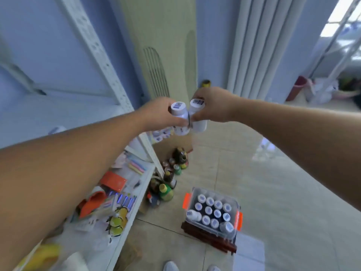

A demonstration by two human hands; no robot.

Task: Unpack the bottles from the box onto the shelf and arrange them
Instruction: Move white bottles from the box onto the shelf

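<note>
My left hand (159, 112) grips a white bottle (179, 116) with a barcode label on its cap. My right hand (212, 106) grips a second white bottle (198, 114) right beside it, and the two bottles touch. Both are held in the air in front of the white metal shelf (109, 67), above its lower levels. On the floor below stands a clear plastic box (232, 234) with orange latches, holding several white-capped bottles (213, 212). More white bottles (161, 133) stand on a shelf level just under my left hand.
Lower shelf levels hold colourful packs, an orange box (114, 181) and fruit-printed items. Several dark and green bottles (168, 184) stand on the floor by the shelf post. A tall cream air conditioner (160, 45) and white curtains (254, 45) stand behind. The box rests on a dark wooden stand (207, 239).
</note>
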